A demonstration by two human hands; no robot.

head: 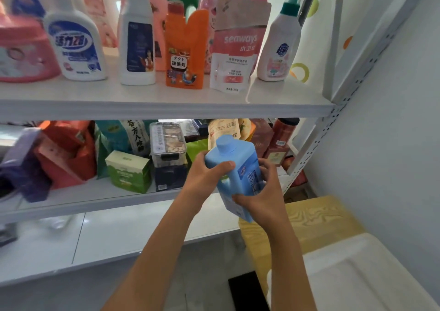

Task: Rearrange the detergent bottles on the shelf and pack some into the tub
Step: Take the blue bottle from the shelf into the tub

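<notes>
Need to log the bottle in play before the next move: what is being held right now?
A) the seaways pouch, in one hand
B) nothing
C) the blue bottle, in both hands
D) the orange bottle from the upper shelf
C: the blue bottle is off the shelf, gripped by the left hand and the right hand.

Light-blue bottle (234,168), orange bottle (185,51)

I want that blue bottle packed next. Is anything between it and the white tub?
Nothing visible. Both the left hand and right hand grip the blue bottle in open air; the white tub sits lower right, only its near part in view.
</notes>
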